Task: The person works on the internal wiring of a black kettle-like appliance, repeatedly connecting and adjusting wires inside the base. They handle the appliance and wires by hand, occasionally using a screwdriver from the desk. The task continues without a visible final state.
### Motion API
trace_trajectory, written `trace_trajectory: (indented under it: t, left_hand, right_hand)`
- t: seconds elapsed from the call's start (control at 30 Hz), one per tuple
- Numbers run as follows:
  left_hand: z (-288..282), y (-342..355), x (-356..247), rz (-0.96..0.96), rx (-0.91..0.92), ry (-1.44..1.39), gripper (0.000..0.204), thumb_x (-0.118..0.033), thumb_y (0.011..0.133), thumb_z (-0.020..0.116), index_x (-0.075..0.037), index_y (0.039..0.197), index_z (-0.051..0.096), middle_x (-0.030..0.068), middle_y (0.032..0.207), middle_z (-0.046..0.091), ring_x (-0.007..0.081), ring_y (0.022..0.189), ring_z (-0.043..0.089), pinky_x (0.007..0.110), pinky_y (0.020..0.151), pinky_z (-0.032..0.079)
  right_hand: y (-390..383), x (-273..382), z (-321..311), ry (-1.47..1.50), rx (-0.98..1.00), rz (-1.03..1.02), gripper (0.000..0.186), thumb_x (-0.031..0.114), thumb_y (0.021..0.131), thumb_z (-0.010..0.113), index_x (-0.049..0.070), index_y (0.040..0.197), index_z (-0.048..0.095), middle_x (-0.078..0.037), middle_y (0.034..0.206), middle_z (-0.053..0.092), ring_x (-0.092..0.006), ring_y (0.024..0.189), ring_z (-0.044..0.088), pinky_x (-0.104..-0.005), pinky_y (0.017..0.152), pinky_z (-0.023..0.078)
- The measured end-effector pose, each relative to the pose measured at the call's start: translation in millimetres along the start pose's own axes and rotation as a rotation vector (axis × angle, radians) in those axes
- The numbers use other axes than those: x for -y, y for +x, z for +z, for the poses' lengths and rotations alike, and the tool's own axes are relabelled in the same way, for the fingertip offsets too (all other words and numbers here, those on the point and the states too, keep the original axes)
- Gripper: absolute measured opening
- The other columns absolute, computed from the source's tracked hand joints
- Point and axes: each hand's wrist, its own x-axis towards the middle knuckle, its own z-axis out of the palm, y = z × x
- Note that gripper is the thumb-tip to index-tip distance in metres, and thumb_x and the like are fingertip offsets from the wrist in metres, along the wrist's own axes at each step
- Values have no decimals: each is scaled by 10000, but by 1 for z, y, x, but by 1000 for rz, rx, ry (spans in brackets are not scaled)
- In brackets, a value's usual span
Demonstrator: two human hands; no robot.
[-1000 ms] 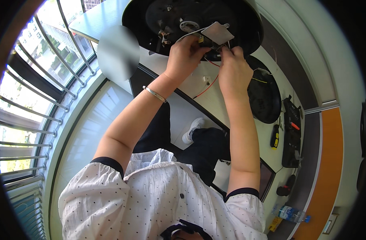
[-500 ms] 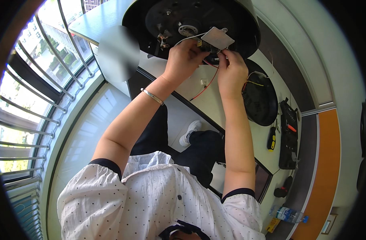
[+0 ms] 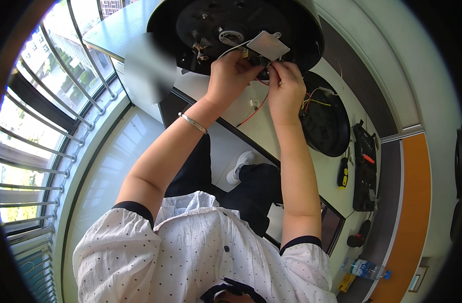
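Note:
A round appliance (image 3: 190, 22) with a black interior lies with its open underside toward me, its parts bare. A pale grey square plate (image 3: 269, 46) sticks out near its lower rim. A white wire (image 3: 235, 48) runs from behind the plate toward my left hand (image 3: 230, 78). The fingers of that hand are pinched below the plate on something small that they hide. Close beside them, the thumb and fingertips of my right hand (image 3: 286, 93) are pressed together at the plate's lower corner; what they hold is too small to name. A red wire (image 3: 253, 114) hangs down between my hands.
Right of my right hand lies a black round cover (image 3: 327, 121) with coloured wires. Farther right are a yellow-black screwdriver (image 3: 343, 174), a black tool case (image 3: 364, 166), another dark-handled tool (image 3: 360, 235) and a plastic bottle (image 3: 366, 269). Window bars (image 3: 54, 108) stand at left.
My right hand has moved slightly left, nearer to my left hand, and its fingers have drawn closer together. The appliance appears shifted a little to the left in the view.

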Motion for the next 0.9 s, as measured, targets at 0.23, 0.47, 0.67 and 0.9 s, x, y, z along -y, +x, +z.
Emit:
trace_trajectory:
  t: [0.23,0.47,0.67,0.9]
  left_hand:
    - [1,4,8,150,-53,87,254,-165,690,779,6,779,614,90,664,648,186,578,638,273,536,498]
    - [1,1,3,381,-255,333,296,-210,646,809,-26,749,600,63,623,622,212,556,615,283,514,479]
    - [1,4,9,239,-254,103,332,-130,612,837,-3,788,586,50,637,611,126,546,577,243,502,461]
    - [4,1,-4,-4,-206,-211,298,-9,655,803,38,824,562,50,686,610,74,595,558,206,516,464]
  right_hand:
    - [-5,-10,4,221,-14,146,107,7,760,654,0,867,655,-129,831,612,-288,705,605,-339,624,491]
    - [-5,-5,2,261,-17,155,120,13,759,671,-10,876,650,-123,809,615,-256,661,610,-314,586,488]
    - [-7,-4,6,277,-35,186,162,15,748,687,-18,900,642,-121,805,617,-224,592,606,-303,550,485]
    - [-11,-1,6,441,-30,291,145,-11,760,673,-24,901,641,-95,786,619,-171,548,611,-265,501,479]
